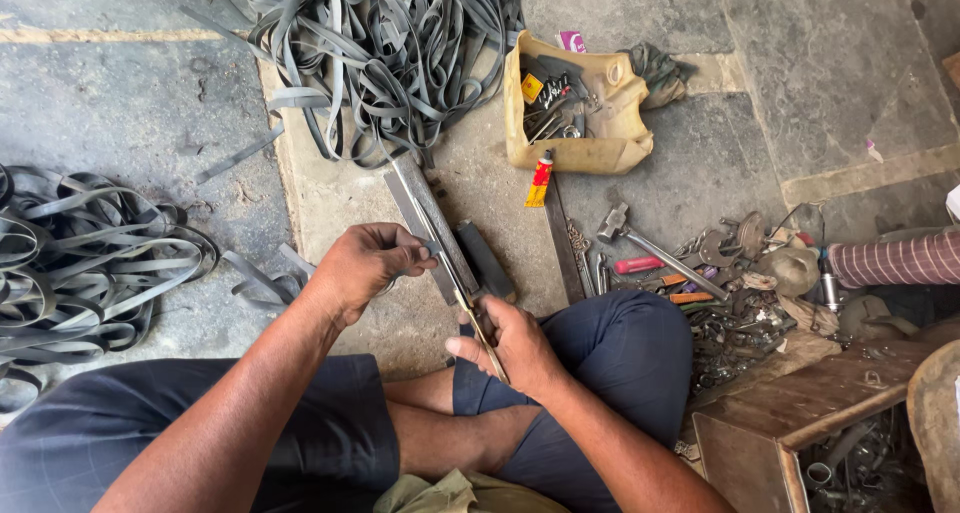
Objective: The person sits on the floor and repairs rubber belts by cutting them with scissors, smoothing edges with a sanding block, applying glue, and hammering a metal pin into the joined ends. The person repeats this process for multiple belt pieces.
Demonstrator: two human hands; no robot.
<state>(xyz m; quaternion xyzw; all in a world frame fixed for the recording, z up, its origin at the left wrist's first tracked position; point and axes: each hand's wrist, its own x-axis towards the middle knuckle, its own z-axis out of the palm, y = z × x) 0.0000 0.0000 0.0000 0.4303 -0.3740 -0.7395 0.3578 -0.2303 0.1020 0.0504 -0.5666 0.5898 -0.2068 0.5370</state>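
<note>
I sit cross-legged on a stone floor. My left hand point(365, 265) grips the middle of a long flat metal bar point(418, 205) that slants up toward the rubber strips. My right hand point(512, 343) is closed on a thin brass-coloured blade or file point(482, 335), held along the bar's lower end just above my knee. A dark block point(486, 261) lies on the floor right beside the bar.
Heaps of grey rubber strips lie at the top point(385, 43) and at the left point(85, 258). A tan cut-open container point(590, 143) holds small tools. A glue tube point(540, 181), hammer point(640, 245), scattered hardware point(735, 293) and a wooden box point(800, 413) are on the right.
</note>
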